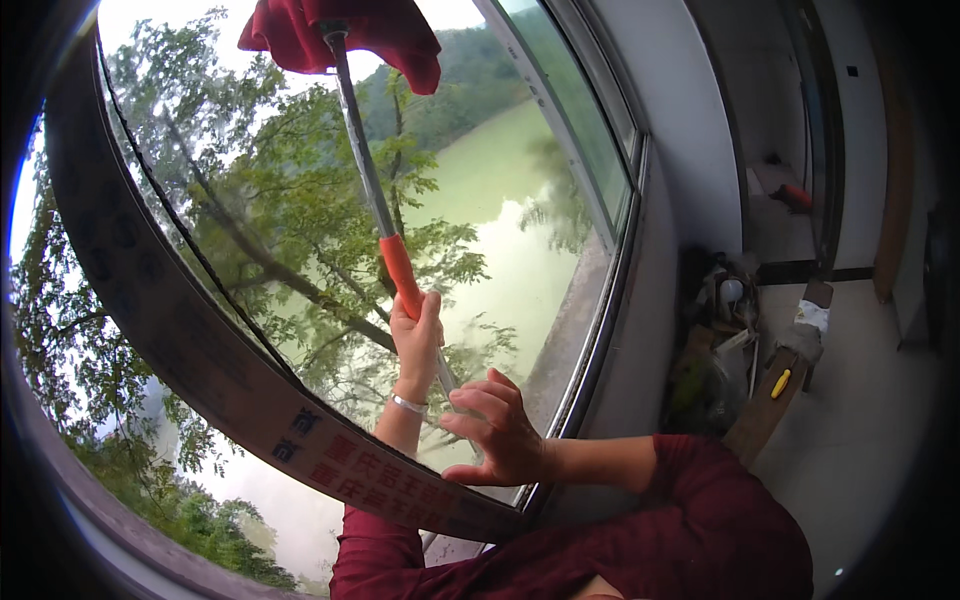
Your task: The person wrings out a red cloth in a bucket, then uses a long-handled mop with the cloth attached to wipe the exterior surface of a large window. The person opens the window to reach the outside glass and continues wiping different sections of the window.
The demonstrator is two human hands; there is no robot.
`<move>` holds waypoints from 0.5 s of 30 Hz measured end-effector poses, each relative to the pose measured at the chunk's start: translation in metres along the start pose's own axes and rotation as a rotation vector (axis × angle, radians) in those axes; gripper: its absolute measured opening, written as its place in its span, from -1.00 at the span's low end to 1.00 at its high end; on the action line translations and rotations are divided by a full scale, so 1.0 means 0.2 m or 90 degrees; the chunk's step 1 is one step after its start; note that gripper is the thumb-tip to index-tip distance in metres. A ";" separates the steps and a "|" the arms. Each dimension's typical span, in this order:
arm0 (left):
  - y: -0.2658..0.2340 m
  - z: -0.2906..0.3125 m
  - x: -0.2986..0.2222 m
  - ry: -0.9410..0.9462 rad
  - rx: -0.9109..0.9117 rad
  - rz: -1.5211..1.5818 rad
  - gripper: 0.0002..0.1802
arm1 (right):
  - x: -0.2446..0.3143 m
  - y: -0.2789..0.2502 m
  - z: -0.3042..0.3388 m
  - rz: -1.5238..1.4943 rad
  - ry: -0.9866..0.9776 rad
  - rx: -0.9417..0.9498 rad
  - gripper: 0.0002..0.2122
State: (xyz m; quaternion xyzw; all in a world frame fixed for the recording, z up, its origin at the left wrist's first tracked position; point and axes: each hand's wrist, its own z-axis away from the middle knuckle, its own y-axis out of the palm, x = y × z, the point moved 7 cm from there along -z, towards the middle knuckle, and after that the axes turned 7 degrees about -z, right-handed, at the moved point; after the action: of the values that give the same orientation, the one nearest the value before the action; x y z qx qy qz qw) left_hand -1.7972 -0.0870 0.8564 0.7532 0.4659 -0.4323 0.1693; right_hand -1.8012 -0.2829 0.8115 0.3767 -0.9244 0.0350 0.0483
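My left hand (414,338) is closed around a mop-like pole (362,145), just at the lower end of its orange grip (399,272). The arm passes behind the curved window frame (240,415), and a bracelet (408,403) circles the wrist. A dark red cloth (390,40) drapes over the pole's far end, hiding the head beneath. Below the grip, a thin metal shaft (445,372) continues toward my right hand (497,425). That hand has its fingers spread beside the shaft and the frame; it grips nothing.
Trees (290,190) and greenish water (490,160) show through the window. To the right, a window sash (575,130) meets the wall. Bags and clutter (705,350) lie on the floor by a wooden plank (760,420) bearing a yellow-handled tool (780,384).
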 end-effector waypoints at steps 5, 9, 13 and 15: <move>-0.12 0.19 0.39 -0.015 -0.051 -0.061 -0.79 | 0.02 0.01 -0.01 -0.028 -0.027 -0.014 -0.49; -0.20 0.38 0.43 -0.059 -0.080 -0.077 -0.82 | 0.00 0.02 0.01 -0.025 -0.023 -0.028 -0.48; -0.14 0.34 0.33 -0.066 -0.060 -0.075 -0.83 | 0.03 0.01 0.00 -0.031 -0.033 -0.043 -0.49; -0.08 0.26 0.32 -0.071 -0.050 -0.062 -0.83 | 0.03 0.01 0.00 -0.019 -0.037 -0.040 -0.50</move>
State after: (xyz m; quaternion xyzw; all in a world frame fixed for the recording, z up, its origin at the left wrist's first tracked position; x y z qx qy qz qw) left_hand -1.8245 -0.0770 0.7771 0.6972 0.5085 -0.4627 0.2032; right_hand -1.8071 -0.2854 0.8125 0.3899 -0.9202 -0.0059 0.0338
